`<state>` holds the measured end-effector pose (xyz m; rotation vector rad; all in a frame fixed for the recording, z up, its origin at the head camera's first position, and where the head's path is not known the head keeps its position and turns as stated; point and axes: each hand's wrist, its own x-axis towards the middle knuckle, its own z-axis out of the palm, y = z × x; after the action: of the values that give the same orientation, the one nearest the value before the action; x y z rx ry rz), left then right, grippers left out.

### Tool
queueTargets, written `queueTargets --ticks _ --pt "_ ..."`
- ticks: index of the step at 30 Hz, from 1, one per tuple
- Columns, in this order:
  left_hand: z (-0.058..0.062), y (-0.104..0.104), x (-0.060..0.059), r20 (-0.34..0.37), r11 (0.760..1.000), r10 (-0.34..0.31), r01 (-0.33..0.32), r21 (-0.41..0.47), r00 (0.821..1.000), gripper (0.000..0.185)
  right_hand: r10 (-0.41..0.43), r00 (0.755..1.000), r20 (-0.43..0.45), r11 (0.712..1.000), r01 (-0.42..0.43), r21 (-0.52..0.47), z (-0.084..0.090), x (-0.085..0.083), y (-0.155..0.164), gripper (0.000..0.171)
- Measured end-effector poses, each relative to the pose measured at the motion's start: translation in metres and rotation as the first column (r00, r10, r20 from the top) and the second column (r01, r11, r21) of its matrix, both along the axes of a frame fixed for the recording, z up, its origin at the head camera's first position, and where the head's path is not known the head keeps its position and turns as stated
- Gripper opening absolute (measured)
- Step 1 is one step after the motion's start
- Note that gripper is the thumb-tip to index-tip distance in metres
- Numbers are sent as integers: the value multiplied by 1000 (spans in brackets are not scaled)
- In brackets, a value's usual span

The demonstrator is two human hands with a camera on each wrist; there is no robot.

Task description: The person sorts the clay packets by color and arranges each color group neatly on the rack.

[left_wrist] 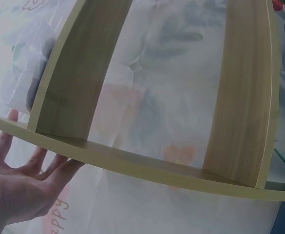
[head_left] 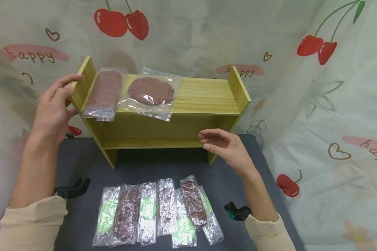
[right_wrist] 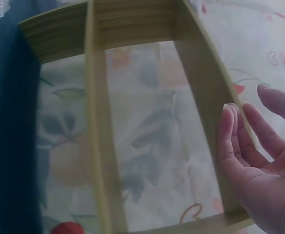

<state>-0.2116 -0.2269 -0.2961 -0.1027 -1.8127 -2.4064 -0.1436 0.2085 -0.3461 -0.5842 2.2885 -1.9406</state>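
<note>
A yellow wood-grain shelf (head_left: 204,94) stands on a dark grey table (head_left: 81,167) before a cherry-printed white cloth (head_left: 333,104).

The head camera looks forward and down from above onto the wooden shelf (head_left: 163,115) and the dark tabletop (head_left: 81,164) before it. Each wrist camera sits close behind its own hand, apparently angled up through the open shelf frame (left_wrist: 147,161) (right_wrist: 98,146) toward the printed backdrop. All three views share the shelf.

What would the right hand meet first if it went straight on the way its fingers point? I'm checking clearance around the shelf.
Probably nothing at first: the right hand points left across the wooden shelf's open front. Depth is unclear, so it may brush the lower board.
</note>
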Motion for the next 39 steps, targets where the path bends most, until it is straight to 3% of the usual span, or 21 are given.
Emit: queueTargets --ticks 14,27,39 --pt "2 3 -2 7 1000 -8 8 10 1000 34 -21 987 159 997 10 71 -48 25 17 39" --pt "1 0 -1 37 1000 -6 5 25 999 36 -48 970 239 996 28 84 -96 49 23 43" --pt "2 0 -2 45 1000 -8 7 22 999 36 -78 956 281 995 55 88 -143 68 26 36"
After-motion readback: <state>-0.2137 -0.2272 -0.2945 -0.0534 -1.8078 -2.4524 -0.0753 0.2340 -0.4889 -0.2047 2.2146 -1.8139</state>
